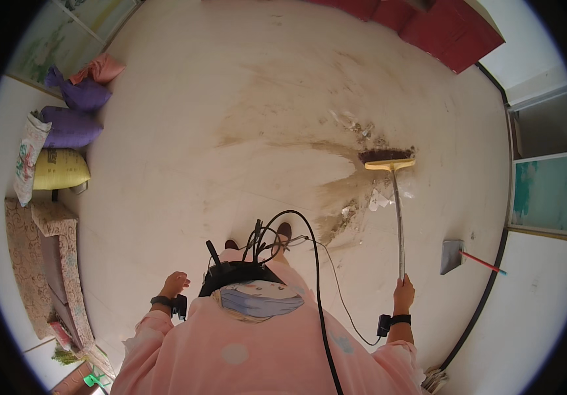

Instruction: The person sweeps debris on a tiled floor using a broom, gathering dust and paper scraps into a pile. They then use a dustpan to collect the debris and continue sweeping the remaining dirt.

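Note:
My right hand [404, 293] is closed around the metal handle of a broom [390, 164], whose yellow head with dark bristles rests on the floor ahead and to the right. Dark dirt and litter [364, 129] lie just beyond the bristles. Nearer to me, scraps of white paper [378, 199] and a smeared streak of dirt [339, 221] lie left of the handle. My left hand [176, 282] hangs beside my body with bent fingers and holds nothing that I can see.
A dustpan [452, 256] with a red handle stands by the right wall. Red cabinets [449, 34] are at the far right. Stuffed sacks [72, 127] and a patterned sofa [56, 219] line the left side. A black cable [317, 276] loops in front of me.

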Available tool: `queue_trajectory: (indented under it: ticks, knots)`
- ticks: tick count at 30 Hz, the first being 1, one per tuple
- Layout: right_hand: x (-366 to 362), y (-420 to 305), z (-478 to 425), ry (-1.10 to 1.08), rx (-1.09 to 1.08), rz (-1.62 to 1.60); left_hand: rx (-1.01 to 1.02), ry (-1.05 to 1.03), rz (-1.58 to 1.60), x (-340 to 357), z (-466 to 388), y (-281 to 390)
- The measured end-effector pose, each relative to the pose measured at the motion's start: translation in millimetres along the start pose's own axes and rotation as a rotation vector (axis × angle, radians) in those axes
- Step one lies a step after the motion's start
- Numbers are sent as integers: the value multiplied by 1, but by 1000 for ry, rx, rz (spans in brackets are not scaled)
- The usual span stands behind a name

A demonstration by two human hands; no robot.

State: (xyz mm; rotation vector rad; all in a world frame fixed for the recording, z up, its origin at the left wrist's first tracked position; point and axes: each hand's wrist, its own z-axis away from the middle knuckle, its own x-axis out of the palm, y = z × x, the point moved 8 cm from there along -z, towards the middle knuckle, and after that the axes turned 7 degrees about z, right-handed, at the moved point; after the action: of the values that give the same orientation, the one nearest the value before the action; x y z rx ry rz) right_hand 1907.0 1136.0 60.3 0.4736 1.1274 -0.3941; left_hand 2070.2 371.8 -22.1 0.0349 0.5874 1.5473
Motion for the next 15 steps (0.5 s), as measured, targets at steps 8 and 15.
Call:
queue_trajectory:
  ticks: [8, 15]
  knots:
    - [18, -90, 19, -18, -266, -160, 60, 37, 111, -28, -13, -3]
    - [-10, -246, 57, -152, -525, 134, 62, -20, 155, -44, -56, -2]
